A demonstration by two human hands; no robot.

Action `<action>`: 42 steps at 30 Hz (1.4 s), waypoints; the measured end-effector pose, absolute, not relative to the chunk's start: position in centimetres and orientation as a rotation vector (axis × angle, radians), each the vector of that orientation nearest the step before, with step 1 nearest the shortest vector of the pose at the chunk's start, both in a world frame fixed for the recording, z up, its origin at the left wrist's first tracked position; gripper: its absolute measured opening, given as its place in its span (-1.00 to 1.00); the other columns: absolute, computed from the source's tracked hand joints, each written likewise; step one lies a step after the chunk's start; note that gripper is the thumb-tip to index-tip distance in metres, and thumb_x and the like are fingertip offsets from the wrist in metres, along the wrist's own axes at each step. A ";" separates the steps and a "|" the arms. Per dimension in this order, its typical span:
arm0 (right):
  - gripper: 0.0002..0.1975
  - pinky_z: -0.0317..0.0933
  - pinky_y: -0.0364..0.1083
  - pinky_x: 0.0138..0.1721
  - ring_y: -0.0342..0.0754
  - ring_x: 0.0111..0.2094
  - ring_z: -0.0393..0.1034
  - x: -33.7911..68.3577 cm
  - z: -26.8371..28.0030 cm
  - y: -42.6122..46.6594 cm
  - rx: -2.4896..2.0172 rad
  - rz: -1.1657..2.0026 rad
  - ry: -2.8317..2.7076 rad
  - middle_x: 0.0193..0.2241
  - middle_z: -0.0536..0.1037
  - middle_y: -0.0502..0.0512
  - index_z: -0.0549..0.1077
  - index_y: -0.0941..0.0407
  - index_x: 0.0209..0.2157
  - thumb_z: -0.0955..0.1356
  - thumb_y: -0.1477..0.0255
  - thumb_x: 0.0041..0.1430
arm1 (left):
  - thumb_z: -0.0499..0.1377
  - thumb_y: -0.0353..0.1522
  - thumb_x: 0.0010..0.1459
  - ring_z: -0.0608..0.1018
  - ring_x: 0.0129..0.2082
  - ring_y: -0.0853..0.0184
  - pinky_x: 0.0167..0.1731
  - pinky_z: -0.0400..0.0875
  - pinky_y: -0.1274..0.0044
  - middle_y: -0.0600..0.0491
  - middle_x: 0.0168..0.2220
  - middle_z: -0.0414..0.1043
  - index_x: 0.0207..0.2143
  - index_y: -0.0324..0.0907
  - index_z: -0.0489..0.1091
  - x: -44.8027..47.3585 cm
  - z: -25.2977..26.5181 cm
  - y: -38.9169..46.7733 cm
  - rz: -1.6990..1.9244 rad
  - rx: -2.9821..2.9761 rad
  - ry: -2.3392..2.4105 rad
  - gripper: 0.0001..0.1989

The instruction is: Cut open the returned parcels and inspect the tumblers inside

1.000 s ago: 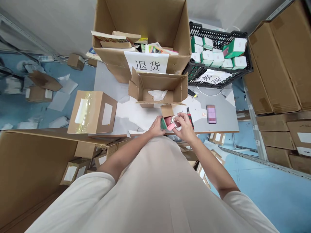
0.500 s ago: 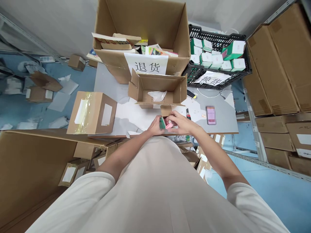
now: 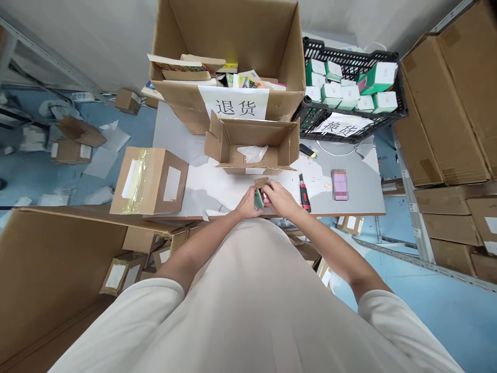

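Close to the table's front edge, my left hand [image 3: 247, 204] is closed around a small green box [image 3: 258, 199]. My right hand [image 3: 280, 199] has its fingers bent at the box's opening, pinching at something dark pink that is mostly hidden by the fingers. A brown cardboard flap [image 3: 261, 182] sticks up just beyond the hands. Behind them stands an open carton [image 3: 254, 170] with a crumpled white plastic piece [image 3: 253, 154] inside. To the right of my right hand lies a red and black box cutter [image 3: 304, 194].
A large carton [image 3: 174, 98] of books stands at the back, beside a black crate [image 3: 402, 106] of green-and-white boxes. A taped carton [image 3: 147, 181] sits left. A phone [image 3: 340, 185] and a yellow-black cutter [image 3: 307, 151] lie on the table [image 3: 365, 191] at right.
My right hand has moved left, closer to the green box, and the pink material is now mostly covered. The red and black box cutter has come into fuller view.
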State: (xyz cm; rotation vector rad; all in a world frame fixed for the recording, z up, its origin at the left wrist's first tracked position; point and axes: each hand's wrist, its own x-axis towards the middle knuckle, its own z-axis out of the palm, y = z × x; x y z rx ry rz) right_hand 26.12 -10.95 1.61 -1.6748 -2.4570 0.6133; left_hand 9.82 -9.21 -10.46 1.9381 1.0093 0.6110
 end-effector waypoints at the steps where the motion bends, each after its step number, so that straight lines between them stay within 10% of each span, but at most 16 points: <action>1: -0.75 0.19 0.10 0.00 0.18 0.04 0.20 26.2 1.1 -11.1 -1.727 0.616 -2.396 0.06 0.32 0.29 0.42 0.13 -0.14 0.38 0.51 0.09 | 0.25 -0.43 -0.22 0.42 -0.05 0.09 -0.06 0.40 0.24 -0.11 -0.07 0.24 0.00 -0.19 0.07 9.8 -10.3 -9.3 0.603 1.944 0.997 -0.31; 16: -0.86 0.06 0.16 0.21 0.14 0.24 0.09 24.6 -2.7 -15.0 -1.701 0.786 -1.550 0.21 0.20 0.19 0.53 0.07 -0.30 0.34 0.38 0.13 | 0.16 -0.29 0.15 0.07 0.35 0.01 0.25 0.14 0.14 -0.32 0.33 -0.09 0.35 -0.23 -0.30 9.4 -7.6 -12.0 0.669 2.005 1.084 -0.13; 23: -0.28 0.31 0.13 0.02 0.10 0.09 0.32 27.3 -5.8 -12.3 -1.400 1.361 -0.738 0.09 0.38 0.27 0.18 0.04 0.16 0.37 0.06 0.00 | 0.01 -0.25 0.30 0.10 0.35 0.11 0.24 0.17 0.18 -0.22 0.36 -0.11 0.19 -0.13 0.16 9.1 -6.7 -12.6 0.642 2.162 1.055 -0.57; 28: -0.39 0.34 0.11 -0.01 0.04 -0.09 0.44 28.8 -5.0 -10.0 -1.223 1.347 -1.172 -0.17 0.53 0.15 0.25 0.06 0.16 0.35 0.17 0.09 | 0.05 -0.20 0.28 0.15 0.33 0.12 0.22 0.21 0.17 -0.24 0.34 -0.04 0.26 -0.13 0.02 8.6 -6.2 -11.6 0.610 2.019 1.080 -0.45; 31: -0.62 0.23 0.11 0.12 0.05 0.04 0.37 29.8 -4.1 -10.9 -1.159 1.118 -1.644 -0.03 0.46 0.23 0.42 0.09 0.02 0.31 0.30 0.17 | 0.08 -0.18 0.26 0.22 0.29 0.12 0.18 0.27 0.21 -0.27 0.33 -0.02 0.33 -0.14 -0.21 8.5 -5.9 -11.3 0.612 1.917 1.067 -0.27; 42: -0.69 0.14 0.24 0.18 0.16 0.26 0.08 30.6 -2.6 -11.5 -1.246 0.776 -2.266 0.22 0.24 0.31 0.45 0.09 -0.02 0.26 0.30 0.27 | 0.11 -0.17 0.24 0.25 0.27 0.12 0.15 0.32 0.24 -0.22 0.30 0.06 0.33 -0.10 -0.11 9.0 -5.7 -10.6 0.616 1.848 1.043 -0.30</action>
